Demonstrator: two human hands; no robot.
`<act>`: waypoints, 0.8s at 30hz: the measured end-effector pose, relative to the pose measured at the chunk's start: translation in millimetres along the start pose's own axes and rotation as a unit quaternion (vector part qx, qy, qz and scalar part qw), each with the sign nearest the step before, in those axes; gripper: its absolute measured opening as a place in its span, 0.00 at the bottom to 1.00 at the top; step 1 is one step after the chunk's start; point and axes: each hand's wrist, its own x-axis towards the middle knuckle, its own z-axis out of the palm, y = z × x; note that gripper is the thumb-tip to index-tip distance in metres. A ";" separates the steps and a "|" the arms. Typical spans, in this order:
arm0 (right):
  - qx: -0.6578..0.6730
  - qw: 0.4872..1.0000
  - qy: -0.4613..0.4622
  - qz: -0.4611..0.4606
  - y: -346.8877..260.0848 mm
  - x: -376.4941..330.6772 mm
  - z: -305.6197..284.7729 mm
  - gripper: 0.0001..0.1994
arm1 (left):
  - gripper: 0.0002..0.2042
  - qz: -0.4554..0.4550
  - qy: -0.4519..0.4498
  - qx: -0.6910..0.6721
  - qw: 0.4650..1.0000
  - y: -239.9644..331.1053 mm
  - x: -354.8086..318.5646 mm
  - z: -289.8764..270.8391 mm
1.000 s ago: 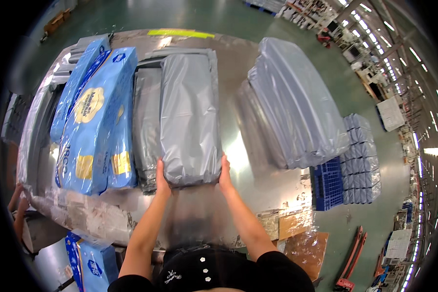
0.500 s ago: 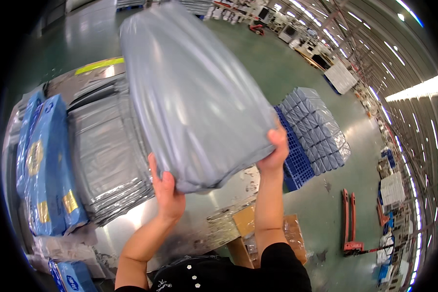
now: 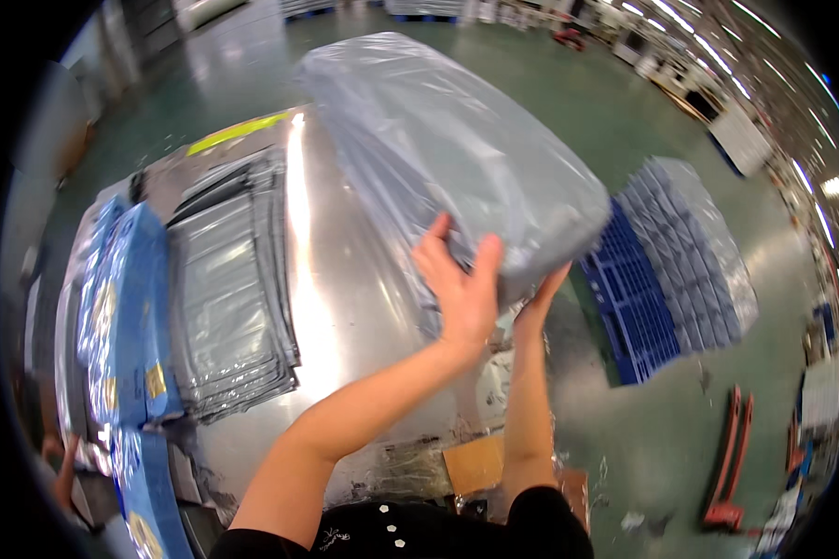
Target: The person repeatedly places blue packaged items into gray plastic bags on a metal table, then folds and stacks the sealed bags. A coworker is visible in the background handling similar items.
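A large grey plastic-wrapped package (image 3: 466,149) is held up at a slant over the right side of the metal table (image 3: 345,317). My left hand (image 3: 461,293) grips its near end, fingers spread over the left side and thumb on the wrap. Under the near right corner is my right hand (image 3: 539,303), supporting it from below; most of its fingers are hidden by the package. On the table to the left lies a stack of flat grey plastic bags (image 3: 224,298), apart from both hands.
Blue plastic-wrapped packs (image 3: 130,317) line the table's left edge. Right of the table, a blue pallet (image 3: 629,298) carries stacked grey packages (image 3: 690,252). A red pallet jack (image 3: 729,466) stands on the green floor. A cardboard box (image 3: 475,463) is by my body. Another person's hand (image 3: 63,466) shows at lower left.
The package has swung right and tilted, moving away from the bag stack. My left hand has moved right along with it, now close to my right hand. The view has shifted left.
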 end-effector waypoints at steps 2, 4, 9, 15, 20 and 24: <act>-0.098 0.995 -0.023 -0.006 40.6 -43.0 8.7 0.33 | 0.34 0.043 -0.043 0.030 0.998 -13.2 -0.3 -11.4; -0.174 0.983 -0.047 0.043 70.1 -54.5 21.0 0.32 | 0.30 0.071 -0.137 0.010 0.988 -17.1 5.6 -66.6; -0.284 0.947 -0.065 0.134 89.9 0.5 -0.1 0.32 | 0.27 0.166 -0.026 0.322 0.932 -80.1 -2.5 -297.2; -0.305 0.951 0.054 -0.011 85.8 -138.4 18.9 0.21 | 0.17 0.093 0.311 0.670 0.668 24.1 -84.1 -741.5; -0.095 0.726 -0.586 0.348 -9.7 -498.8 189.6 0.21 | 0.28 -0.278 0.416 0.763 0.410 94.7 -220.5 -954.8; -0.004 0.415 -0.743 0.525 -46.1 -693.9 280.2 0.42 | 0.25 -0.241 0.289 0.773 0.511 123.3 -220.1 -947.4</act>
